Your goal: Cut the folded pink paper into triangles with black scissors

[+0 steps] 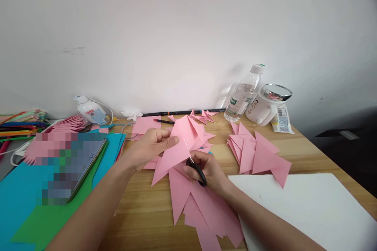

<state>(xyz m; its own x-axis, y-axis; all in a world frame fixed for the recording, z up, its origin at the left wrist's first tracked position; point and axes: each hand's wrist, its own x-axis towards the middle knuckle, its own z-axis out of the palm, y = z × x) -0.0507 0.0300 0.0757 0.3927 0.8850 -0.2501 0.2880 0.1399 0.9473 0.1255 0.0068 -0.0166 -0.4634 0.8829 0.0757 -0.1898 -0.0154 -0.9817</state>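
A folded sheet of pink paper [173, 153] is pinched between the thumb and fingers of my left hand [156, 145], raised above the table. My right hand [206, 168] grips a pair of scissors [200, 174] by the black handles, and a thin metal blade lies against the paper near its right edge. Below both hands, overlapping pink paper pieces [203, 211] with pointed ends spread over the wood. Small pink pointed cut pieces [203, 117] lie behind the held sheet.
More pink cut pieces [253, 149] lie to the right, partly over a white board [300, 204]. Farther back stand a water bottle [241, 96] and a white mug [262, 106]. On the left, a phone [85, 164] rests on blue and green sheets [50, 223], near a white bottle [92, 110].
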